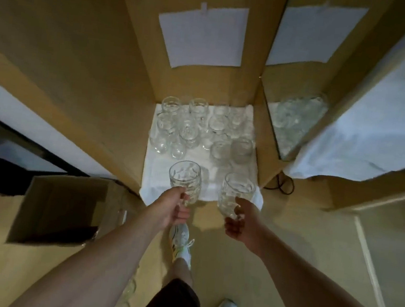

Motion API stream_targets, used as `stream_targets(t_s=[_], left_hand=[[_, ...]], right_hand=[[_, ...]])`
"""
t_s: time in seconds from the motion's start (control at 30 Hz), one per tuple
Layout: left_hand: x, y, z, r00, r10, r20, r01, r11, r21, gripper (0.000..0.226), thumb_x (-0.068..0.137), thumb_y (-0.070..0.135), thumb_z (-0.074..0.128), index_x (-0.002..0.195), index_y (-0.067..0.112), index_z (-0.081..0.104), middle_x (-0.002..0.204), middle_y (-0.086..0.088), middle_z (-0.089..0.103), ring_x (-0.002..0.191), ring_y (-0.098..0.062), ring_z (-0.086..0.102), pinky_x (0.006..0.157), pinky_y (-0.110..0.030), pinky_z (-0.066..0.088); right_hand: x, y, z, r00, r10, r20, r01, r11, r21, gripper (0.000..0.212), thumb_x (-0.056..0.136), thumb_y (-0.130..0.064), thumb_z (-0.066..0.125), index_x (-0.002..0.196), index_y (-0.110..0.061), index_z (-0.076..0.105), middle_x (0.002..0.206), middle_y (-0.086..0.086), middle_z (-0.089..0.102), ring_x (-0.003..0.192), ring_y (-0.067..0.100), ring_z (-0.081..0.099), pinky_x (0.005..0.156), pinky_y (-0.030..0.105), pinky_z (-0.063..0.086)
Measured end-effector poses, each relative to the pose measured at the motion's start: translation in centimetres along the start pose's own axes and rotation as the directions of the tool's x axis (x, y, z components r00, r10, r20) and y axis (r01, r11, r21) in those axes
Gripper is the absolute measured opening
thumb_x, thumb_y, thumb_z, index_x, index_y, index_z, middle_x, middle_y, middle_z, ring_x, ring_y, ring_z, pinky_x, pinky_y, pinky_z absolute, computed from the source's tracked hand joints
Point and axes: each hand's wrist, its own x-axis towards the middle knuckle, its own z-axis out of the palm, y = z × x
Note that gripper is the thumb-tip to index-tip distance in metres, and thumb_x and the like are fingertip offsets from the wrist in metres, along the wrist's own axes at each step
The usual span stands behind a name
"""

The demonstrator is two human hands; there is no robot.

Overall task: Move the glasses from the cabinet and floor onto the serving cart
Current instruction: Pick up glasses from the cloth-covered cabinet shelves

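I take the white cloth [225,163] as my landmark. It lies spread on a pale wooden surface [233,256] and is walled in by tall brown cardboard panels [132,46] behind it and to either side. Two white paper sheets [203,36] hang on the panels above the cloth's far edge. An open cardboard box [58,210] sits well to the left of the cloth's near corner. On the far half of the cloth stands a cluster of clear glasses [199,128], packed close together. To the right of the cloth, behind a panel edge, I see more glassware [298,116], too blurred to count. Just over the cloth's near edge I hold two patterned glasses side by side and apart. My left hand [173,207] has its fingers curled round the lower part of the left glass [185,179]. My right hand [242,220] is wrapped round the base of the right glass [236,194]. Both glasses stand roughly upright, mouths up. Below the cloth's near edge, two white sneakers [181,241] stand on the wood.
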Motion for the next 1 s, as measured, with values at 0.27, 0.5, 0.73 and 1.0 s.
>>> stream_targets(t_s=[0.27,0.5,0.73,1.0], left_hand=[[-9.1,-2.0,11.0,0.993,0.101,0.062,-0.113,0.966,0.234,0.026,0.098,0.036,0.049,0.084,0.015,0.055,0.078,-0.017,0.062,0.058,-0.026,0.061,0.081,-0.043,0.057],[-16.0,-2.3,20.5,0.966,0.163,0.202,-0.223,0.920,0.323,0.014,0.088,0.021,0.052,0.076,0.015,0.050,0.079,-0.016,0.057,0.063,-0.025,0.053,0.065,-0.033,0.051],[-20.1,-0.5,28.6,0.915,0.240,0.323,-0.353,0.865,0.357,0.018,0.093,0.030,0.051,0.084,0.015,0.055,0.092,-0.020,0.062,0.074,-0.031,0.063,0.074,-0.040,0.057],[-22.2,6.8,35.9,0.861,0.311,0.403,-0.453,0.829,0.328,0.018,0.092,0.029,0.052,0.081,0.016,0.055,0.095,-0.021,0.061,0.086,-0.036,0.063,0.074,-0.040,0.057]], right_hand=[[-9.4,1.9,-11.7,0.980,-0.195,-0.048,0.200,0.969,0.143,0.031,0.094,-0.039,0.052,0.077,-0.014,0.048,0.072,0.016,0.060,0.062,0.026,0.055,0.067,0.034,0.049],[-16.7,0.9,-20.3,0.936,-0.329,-0.125,0.350,0.906,0.236,0.026,0.093,-0.041,0.048,0.092,-0.016,0.045,0.063,0.012,0.046,0.048,0.021,0.037,0.053,0.026,0.037],[-20.6,-1.0,-26.7,0.883,-0.405,-0.236,0.457,0.857,0.237,0.053,0.096,-0.049,0.050,0.118,-0.003,0.061,0.083,0.019,0.066,0.074,0.031,0.063,0.069,0.037,0.056],[-22.8,-6.8,-30.9,0.823,-0.481,-0.303,0.554,0.797,0.240,0.044,0.097,-0.046,0.049,0.103,-0.004,0.061,0.074,0.016,0.062,0.065,0.028,0.055,0.066,0.035,0.051]])
